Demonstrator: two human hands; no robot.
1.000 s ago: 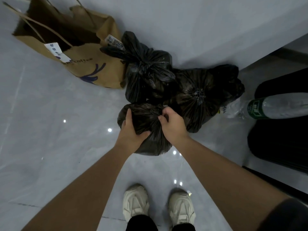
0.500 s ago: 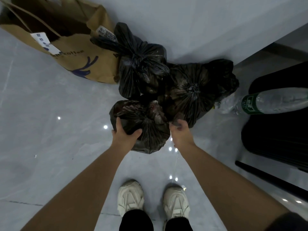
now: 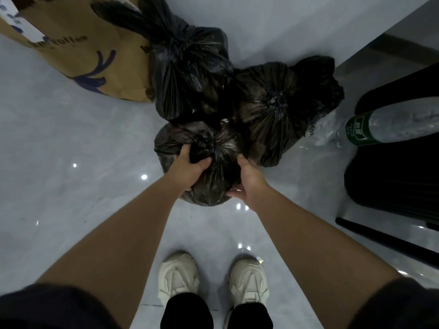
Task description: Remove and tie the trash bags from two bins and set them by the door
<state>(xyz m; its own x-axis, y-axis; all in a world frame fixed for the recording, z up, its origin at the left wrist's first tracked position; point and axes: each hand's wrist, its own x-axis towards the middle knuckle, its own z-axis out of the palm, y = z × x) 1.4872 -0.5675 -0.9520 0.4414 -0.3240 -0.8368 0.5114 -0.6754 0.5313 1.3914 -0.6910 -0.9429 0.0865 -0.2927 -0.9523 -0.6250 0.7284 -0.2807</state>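
pale glossy floor point(image 3: 71, 143) by a wall holds the nearest tied trash bag point(image 3: 213, 186), cupped by the left hand point(image 3: 190, 166) and right hand point(image 3: 248, 179), likely being set down; beyond the grip, two more bags point(image 3: 273, 103), a paper bag point(image 3: 95, 55) and a bottle point(image 3: 384, 124) crowd in, so release gently.

Three knotted black plastic trash bags cluster on the glossy pale tiled floor point(image 3: 59, 150): the nearest bag point(image 3: 213, 186) sits just ahead of the cream sneakers point(image 3: 178, 279), the left hand point(image 3: 190, 167) and right hand point(image 3: 249, 181) on its two sides. Behind it to the left stands a second bag point(image 3: 187, 67), touching a brown paper carrier bag point(image 3: 95, 60) further left. Behind to the right lies the third bag point(image 3: 280, 108), with a clear plastic bottle point(image 3: 392, 124) beyond it on the right
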